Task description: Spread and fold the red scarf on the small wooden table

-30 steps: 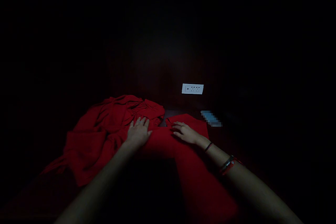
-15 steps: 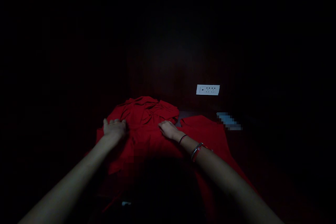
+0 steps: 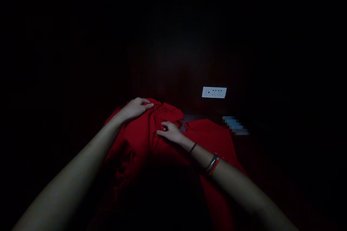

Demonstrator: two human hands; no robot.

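Observation:
A red garment [image 3: 211, 133] lies spread before me, with gathered, wrinkled cloth at its far left. My left hand [image 3: 137, 108] is closed over the cloth near that gathered part, and folds hang below it toward me. My right hand [image 3: 172, 132] rests on the garment's middle, just right of the folds. Its thumb and curled fingers are apart, with a gap showing between them. A dark band and bracelets circle my right wrist. The garment's lower middle is lost in shadow.
A white wall socket [image 3: 214, 92] is set in the dark wall behind the garment. A pixelated bluish flat object [image 3: 235, 125] lies to the garment's right. A small grey patch of surface [image 3: 189, 117] shows behind the cloth. Everything around is very dark.
My left hand has moved right and away from me, drawing the left part of the garment up into folds. My right hand has shifted slightly, its thumb and fingers now apart.

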